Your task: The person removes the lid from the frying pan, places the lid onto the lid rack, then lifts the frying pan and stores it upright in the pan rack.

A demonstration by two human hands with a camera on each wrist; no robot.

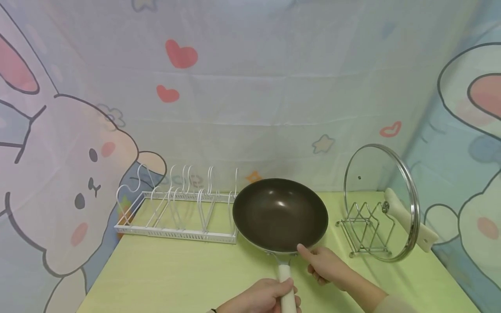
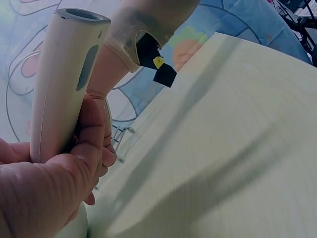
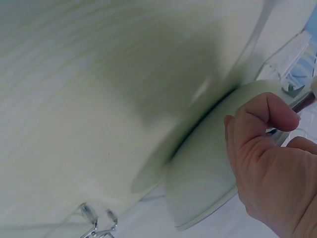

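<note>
A wok (image 1: pixel 279 213) with a dark brown inside and a pale outer wall (image 3: pixel 205 168) is at mid-table, its inside facing me. My left hand (image 1: pixel 266 293) grips its cream handle (image 1: pixel 287 278), fingers curled round it; the handle's slotted end (image 2: pixel 69 59) sticks up past the hand in the left wrist view. With the thumb over the rim beside the handle joint and fingers bent below, my right hand (image 1: pixel 328 267) holds the wok's edge. Whether the wok's base touches the table is hard to tell.
Left of the wok stands a white rack (image 1: pixel 176 234) with upright wire loops. On the right, a silver wire stand (image 1: pixel 369 250) bears an upright glass lid (image 1: pixel 415 217) with a cream handle. A printed cloth (image 1: pixel 274 108) hangs behind the pale green table (image 1: pixel 176 274).
</note>
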